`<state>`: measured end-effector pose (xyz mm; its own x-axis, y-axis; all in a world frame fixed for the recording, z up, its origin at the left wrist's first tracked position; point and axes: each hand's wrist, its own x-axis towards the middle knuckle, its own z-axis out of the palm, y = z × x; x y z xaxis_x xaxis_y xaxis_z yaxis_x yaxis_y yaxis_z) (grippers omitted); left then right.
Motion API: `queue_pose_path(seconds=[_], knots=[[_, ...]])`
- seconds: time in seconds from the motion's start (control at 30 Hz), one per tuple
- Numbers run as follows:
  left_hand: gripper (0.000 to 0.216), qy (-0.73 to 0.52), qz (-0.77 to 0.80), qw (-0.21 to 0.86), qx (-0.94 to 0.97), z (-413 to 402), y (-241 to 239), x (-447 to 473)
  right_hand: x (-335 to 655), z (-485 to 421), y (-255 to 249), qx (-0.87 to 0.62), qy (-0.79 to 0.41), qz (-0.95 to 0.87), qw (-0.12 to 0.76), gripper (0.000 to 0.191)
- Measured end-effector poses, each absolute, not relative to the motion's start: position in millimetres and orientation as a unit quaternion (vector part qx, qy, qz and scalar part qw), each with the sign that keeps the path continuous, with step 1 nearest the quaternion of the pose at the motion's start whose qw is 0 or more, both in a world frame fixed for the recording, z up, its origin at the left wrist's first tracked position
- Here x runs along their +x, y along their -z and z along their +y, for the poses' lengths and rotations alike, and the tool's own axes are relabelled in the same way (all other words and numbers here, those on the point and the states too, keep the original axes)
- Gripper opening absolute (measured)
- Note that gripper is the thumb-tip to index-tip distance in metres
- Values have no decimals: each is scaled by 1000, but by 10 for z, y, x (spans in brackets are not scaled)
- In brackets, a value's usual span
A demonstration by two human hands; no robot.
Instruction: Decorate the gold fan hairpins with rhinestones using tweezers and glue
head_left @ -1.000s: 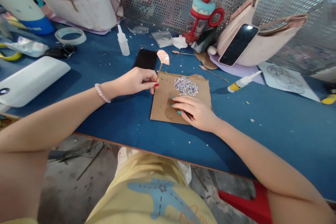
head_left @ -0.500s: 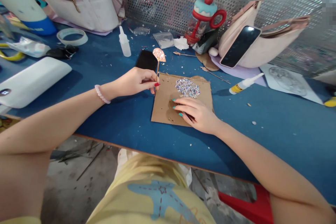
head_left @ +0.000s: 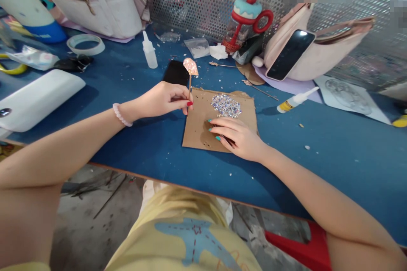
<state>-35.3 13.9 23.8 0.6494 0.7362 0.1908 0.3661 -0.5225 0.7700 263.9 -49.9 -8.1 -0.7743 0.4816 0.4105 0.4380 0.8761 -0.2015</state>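
My left hand (head_left: 168,99) pinches the thin shaft of a hair stick between thumb and fingers. The head of this hair stick (head_left: 190,67) is fan-shaped, pinkish and sparkling, and it points up. Below and to the right lies a piece of brown cardboard (head_left: 195,133) bearing a pile of small glittering rhinestones (head_left: 226,106). Over the cardboard, just in front of the pile, my right hand (head_left: 240,137) is closed around slim metal tweezers (head_left: 227,140), partly hidden under the fingers. Its fingertips are close to the pile's near edge.
A black phone-like slab (head_left: 175,73) lies behind my left hand. Glue bottles stand or lean at left (head_left: 150,51) and right (head_left: 295,100). Two more hair sticks (head_left: 259,89) lie behind the cardboard. A red-handled cup (head_left: 243,17), bags and a power bank (head_left: 41,99) surround the work area.
The whole view shifts very slightly to the left. Both hands keep their grip and place over the table.
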Motion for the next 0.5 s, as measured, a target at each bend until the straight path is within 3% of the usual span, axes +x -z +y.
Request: queue_pose_path(seconds=[0.5], knots=[[29, -213, 349, 286, 867, 252, -258, -459, 2644, -503, 100, -261, -55, -938, 220, 27]])
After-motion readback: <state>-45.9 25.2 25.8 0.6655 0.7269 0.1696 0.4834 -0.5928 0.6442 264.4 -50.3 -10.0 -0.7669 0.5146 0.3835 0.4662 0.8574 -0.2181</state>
